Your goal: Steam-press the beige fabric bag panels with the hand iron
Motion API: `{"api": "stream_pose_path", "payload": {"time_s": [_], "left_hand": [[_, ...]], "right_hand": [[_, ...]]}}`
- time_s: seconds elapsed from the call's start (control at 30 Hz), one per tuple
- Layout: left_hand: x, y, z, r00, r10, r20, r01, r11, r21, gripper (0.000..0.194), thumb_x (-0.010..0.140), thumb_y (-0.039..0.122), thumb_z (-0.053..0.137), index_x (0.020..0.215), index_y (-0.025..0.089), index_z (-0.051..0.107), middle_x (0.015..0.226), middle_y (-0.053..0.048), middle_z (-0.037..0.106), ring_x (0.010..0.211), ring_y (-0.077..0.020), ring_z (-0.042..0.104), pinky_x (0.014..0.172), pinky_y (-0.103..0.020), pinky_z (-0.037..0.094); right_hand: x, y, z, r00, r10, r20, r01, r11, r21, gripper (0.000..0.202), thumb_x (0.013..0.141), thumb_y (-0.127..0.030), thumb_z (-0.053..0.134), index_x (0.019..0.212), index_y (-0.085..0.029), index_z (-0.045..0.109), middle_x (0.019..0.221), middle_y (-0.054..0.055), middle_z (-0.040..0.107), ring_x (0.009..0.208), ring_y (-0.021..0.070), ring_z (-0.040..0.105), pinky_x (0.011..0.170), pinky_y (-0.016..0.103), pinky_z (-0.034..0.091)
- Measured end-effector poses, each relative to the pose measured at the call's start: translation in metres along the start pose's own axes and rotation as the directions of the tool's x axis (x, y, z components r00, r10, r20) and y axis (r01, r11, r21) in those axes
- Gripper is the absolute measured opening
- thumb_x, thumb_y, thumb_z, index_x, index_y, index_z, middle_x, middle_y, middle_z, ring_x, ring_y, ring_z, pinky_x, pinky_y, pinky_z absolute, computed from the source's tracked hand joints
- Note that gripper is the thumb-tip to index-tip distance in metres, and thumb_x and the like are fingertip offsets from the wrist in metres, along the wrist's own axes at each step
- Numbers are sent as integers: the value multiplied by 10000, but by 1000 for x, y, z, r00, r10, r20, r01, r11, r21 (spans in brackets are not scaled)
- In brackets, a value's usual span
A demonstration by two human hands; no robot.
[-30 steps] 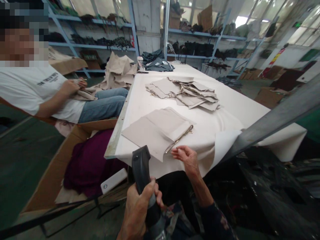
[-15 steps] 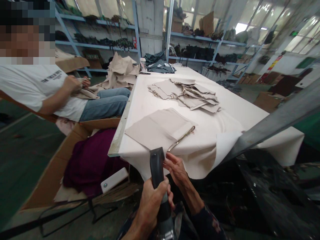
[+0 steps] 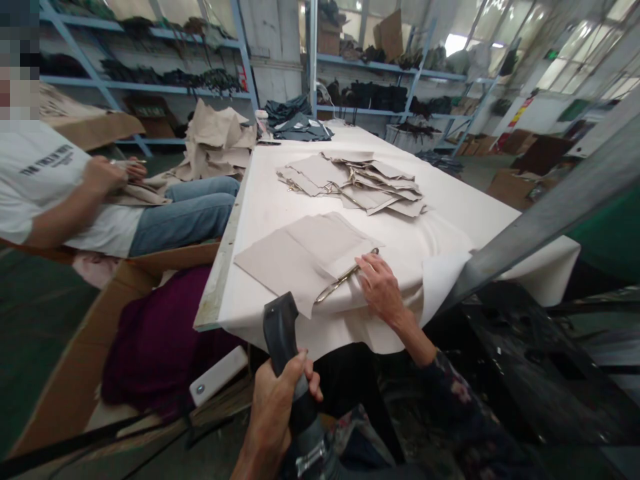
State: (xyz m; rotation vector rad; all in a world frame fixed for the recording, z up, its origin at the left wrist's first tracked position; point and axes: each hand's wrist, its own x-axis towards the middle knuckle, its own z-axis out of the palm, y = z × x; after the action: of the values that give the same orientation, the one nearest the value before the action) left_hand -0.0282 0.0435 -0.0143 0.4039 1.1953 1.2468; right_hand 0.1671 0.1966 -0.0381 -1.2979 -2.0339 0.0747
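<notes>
Fingers of right hand (image 3: 383, 288) spread flat, pinning beige fabric piece (image 3: 305, 257) beside metal frame (image 3: 345, 277) near table (image 3: 450, 220) edge. Left hand (image 3: 277, 410) wrapped tight around black tool (image 3: 283, 337), held upright below table, clear of fabric.

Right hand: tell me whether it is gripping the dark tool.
No. The right hand rests on the beige fabric piece beside the metal clasp; the left hand grips the dark tool.
</notes>
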Motion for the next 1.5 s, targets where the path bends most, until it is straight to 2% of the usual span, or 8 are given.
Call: {"api": "stream_pose_path", "payload": {"time_s": [0.13, 0.43, 0.8, 1.07, 1.2, 1.27, 1.33, 1.5], "left_hand": [[-6, 0, 2, 1000, 2, -9, -2, 999, 42, 295, 692, 351, 704, 792, 141, 522, 509, 52, 527, 395, -104, 506, 402, -229, 405], [-14, -3, 24, 990, -2, 140, -14, 993, 113, 294, 737, 375, 660, 861, 143, 528, 532, 60, 511, 394, -105, 500, 394, -240, 428], [15, -15, 49, 988, 16, 154, -30, 996, 86, 282, 708, 375, 674, 764, 148, 516, 502, 60, 492, 379, -97, 475, 391, -240, 424], [11, -6, 43, 988, 83, 131, -96, 991, 89, 253, 766, 354, 640, 859, 149, 524, 535, 67, 509, 402, -92, 493, 415, -231, 430], [5, -5, 32, 995, 77, 66, -82, 994, 67, 285, 727, 360, 676, 857, 148, 537, 529, 63, 515, 395, -96, 494, 401, -229, 421], [1, -5, 28, 997, 71, 41, -73, 997, 37, 300, 705, 367, 691, 846, 149, 541, 535, 62, 512, 390, -93, 480, 386, -231, 419], [-2, -7, 27, 998, 60, 27, -60, 998, 29, 304, 697, 368, 696, 838, 147, 543, 533, 61, 507, 386, -93, 474, 379, -235, 424], [-8, -7, 25, 997, 75, 14, -76, 996, 44, 313, 698, 374, 692, 831, 136, 540, 508, 63, 498, 360, -92, 467, 359, -236, 428]], "right_hand": [[22, 27, 19, 970, -141, 196, 177, 968, -179, 303, 917, -182, 464, 1175, -219, 618, 1286, 113, 558, 1246, 299, 428, 1023, 517, 275], [2, 11, 50, 977, -206, 49, 206, 979, 9, 282, 942, -174, 429, 1107, -196, 657, 1202, 83, 628, 1197, 252, 479, 1012, 443, 350], [-7, 2, 51, 991, -135, -6, 133, 965, 225, 324, 936, -179, 394, 1148, -199, 639, 1226, 99, 601, 1237, 231, 467, 1057, 435, 395], [-6, 2, 47, 984, -179, 11, 176, 975, 136, 337, 926, -126, 364, 1117, -157, 640, 1197, 122, 612, 1198, 223, 492, 1021, 394, 421], [17, -5, 25, 966, -177, 188, 185, 982, -26, 291, 903, -106, 401, 992, -165, 672, 997, 115, 675, 1025, 227, 577, 902, 350, 464], [38, -11, 13, 944, -177, 279, 221, 966, -133, 283, 890, -113, 439, 1053, -179, 660, 933, 106, 680, 952, 230, 587, 839, 335, 466], [61, -16, 9, 896, -281, 344, 345, 928, -142, 380, 875, -95, 454, 1194, -233, 605, 1068, 96, 656, 1027, 230, 557, 873, 340, 436], [98, -24, 37, 688, -515, 512, 578, 815, 43, 359, 856, -168, 520, 1141, -343, 650, 1341, 61, 506, 1220, 256, 448, 961, 417, 359]]}}
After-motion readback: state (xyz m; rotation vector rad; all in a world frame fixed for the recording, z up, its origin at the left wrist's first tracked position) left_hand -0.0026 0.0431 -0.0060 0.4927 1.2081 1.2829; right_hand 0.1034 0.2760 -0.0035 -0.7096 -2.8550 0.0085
